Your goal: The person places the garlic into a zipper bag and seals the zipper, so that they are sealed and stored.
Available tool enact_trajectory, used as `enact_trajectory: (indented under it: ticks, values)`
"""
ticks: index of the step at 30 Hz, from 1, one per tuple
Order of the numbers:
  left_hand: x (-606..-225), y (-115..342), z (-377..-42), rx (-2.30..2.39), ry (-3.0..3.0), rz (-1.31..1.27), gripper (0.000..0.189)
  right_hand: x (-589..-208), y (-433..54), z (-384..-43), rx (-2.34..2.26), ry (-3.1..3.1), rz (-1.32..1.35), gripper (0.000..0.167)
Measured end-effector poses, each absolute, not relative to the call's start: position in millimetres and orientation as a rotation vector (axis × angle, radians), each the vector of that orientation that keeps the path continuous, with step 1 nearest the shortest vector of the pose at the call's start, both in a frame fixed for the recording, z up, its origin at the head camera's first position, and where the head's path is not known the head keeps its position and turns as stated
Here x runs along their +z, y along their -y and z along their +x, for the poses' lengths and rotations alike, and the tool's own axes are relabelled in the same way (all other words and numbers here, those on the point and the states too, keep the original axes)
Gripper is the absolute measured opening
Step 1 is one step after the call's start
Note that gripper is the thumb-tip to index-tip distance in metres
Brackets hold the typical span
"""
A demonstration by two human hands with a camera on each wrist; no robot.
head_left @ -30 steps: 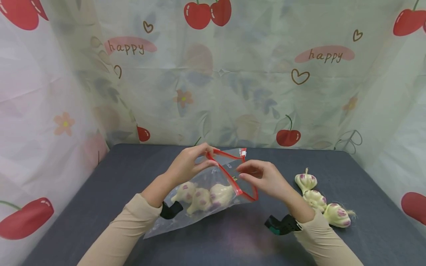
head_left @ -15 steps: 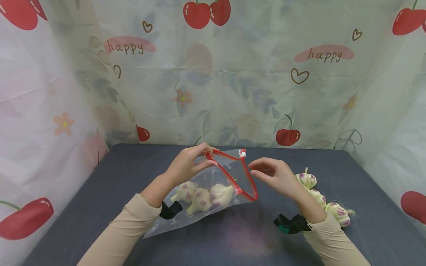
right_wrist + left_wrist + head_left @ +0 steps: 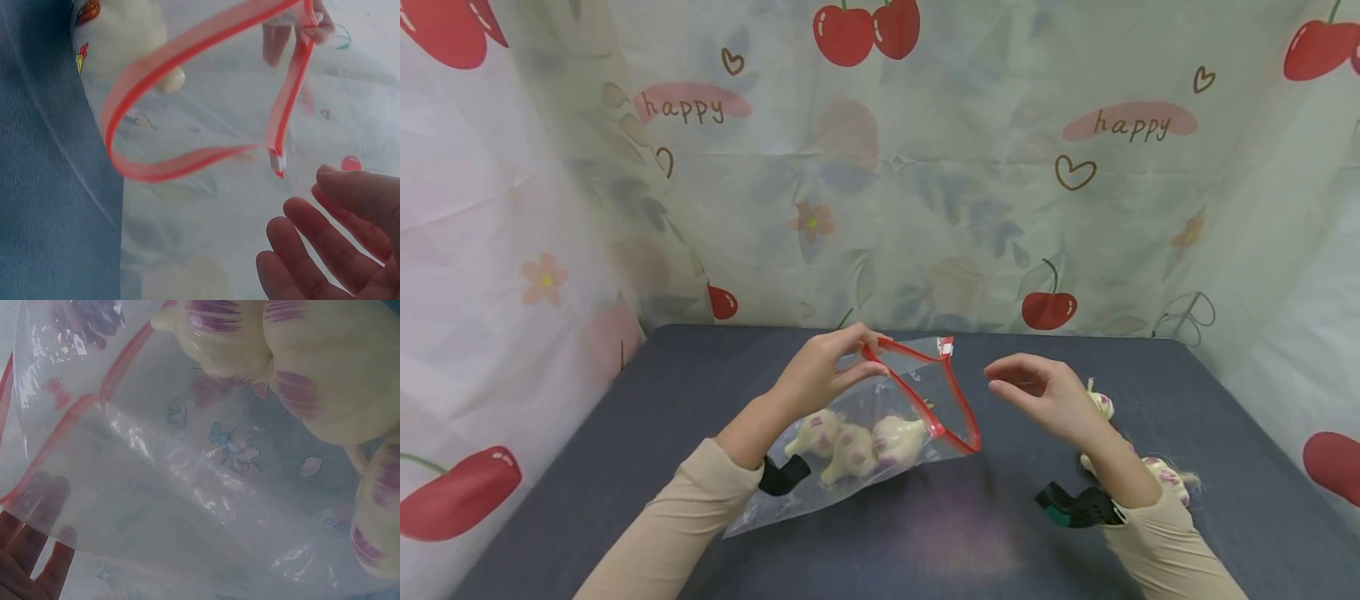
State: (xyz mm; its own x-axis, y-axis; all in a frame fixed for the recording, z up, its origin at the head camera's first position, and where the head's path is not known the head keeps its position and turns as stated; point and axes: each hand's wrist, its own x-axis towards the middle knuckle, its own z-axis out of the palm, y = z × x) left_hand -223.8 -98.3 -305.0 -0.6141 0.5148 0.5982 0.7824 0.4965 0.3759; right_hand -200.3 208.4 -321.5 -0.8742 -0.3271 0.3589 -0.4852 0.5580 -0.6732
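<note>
A clear zip bag [image 3: 820, 492] with a red-edged mouth [image 3: 955, 396] leans on the table, its mouth gaping to the right. Several garlic bulbs [image 3: 852, 452] lie inside it; in the left wrist view the garlic [image 3: 331, 369] shows large through the plastic. My left hand [image 3: 820, 367] pinches the bag's upper rim between thumb and fingers. Right of the mouth, my right hand [image 3: 1052, 400] hovers apart from the bag, fingers loosely bent and holding nothing. In the right wrist view its fingers [image 3: 325, 237] are near the white slider [image 3: 277, 161] without touching it.
More garlic bulbs [image 3: 1167, 477] lie in a row at the table's right, partly hidden behind my right forearm. A dark cloth covers the table [image 3: 625, 450]. Patterned curtains [image 3: 895, 208] stand at the back and both sides.
My right hand has drawn away from the bag's mouth toward the right, now covering part of the loose garlic row. The left hand and the bag have stayed nearly still.
</note>
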Motion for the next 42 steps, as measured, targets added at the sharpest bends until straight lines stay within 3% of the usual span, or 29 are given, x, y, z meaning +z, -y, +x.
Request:
enact_trajectory:
  ticks: [18, 32, 42]
  values:
    - [-307, 100, -223, -0.908, 2.346, -1.066, 0.024, -322, -256, -197, 1.107, 2.743, 0.51, 0.029]
    - [-307, 100, -223, -0.91, 2.338, -1.074, 0.024, -328, -299, -192, 1.071, 2.951, 0.36, 0.046]
    - [-307, 98, -223, -0.912, 2.335, -1.076, 0.026, -344, -317, -194, 1.05, 3.036, 0.386, 0.048]
